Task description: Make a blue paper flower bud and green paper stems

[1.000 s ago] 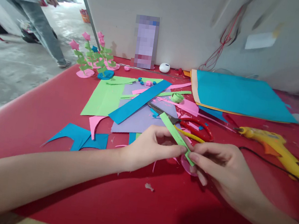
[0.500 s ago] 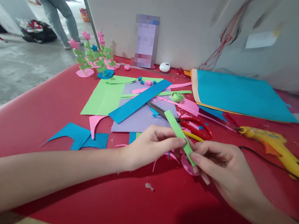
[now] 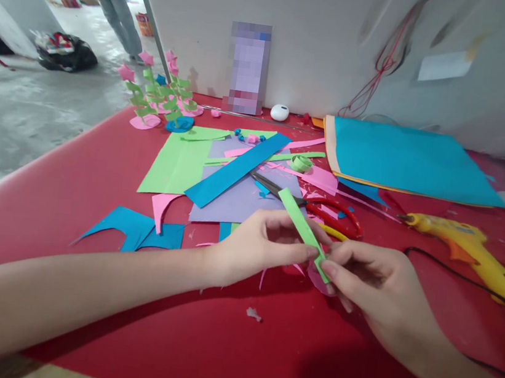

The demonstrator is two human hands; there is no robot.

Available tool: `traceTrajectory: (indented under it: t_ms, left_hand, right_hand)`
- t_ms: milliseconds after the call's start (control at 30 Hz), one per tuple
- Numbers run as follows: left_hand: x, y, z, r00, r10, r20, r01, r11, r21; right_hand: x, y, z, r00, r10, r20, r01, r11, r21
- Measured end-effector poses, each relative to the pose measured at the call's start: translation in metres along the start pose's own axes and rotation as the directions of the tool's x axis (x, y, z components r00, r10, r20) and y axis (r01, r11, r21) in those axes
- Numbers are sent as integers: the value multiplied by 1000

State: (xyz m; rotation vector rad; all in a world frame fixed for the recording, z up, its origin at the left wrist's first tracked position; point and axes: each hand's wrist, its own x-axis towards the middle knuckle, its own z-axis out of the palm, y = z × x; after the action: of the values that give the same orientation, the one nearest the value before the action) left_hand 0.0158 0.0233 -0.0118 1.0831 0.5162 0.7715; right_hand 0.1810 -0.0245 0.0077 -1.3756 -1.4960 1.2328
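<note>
The left hand pinches a green paper strip between thumb and fingers. The right hand pinches the same strip near its low end. The strip is up above the red table, in front of the person, and it slants, with its far end pointing left. Scissors with red handles lie just behind it. A yellow glue gun lies to the right.
</note>
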Motion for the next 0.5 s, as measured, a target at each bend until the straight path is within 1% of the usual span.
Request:
traceTrajectory:
  t_ms: [167,500]
  left_hand:
    - [0,-1,-2,1000,9,-25,-9,1000,6]
    - [1,-5,-4,998,-6,-60,8,1000,25]
  right_hand:
    - [2,-1,1,999,-38,-14,37,998,-55]
    - [3,-5,3,996,-38,-76,27,989,-146]
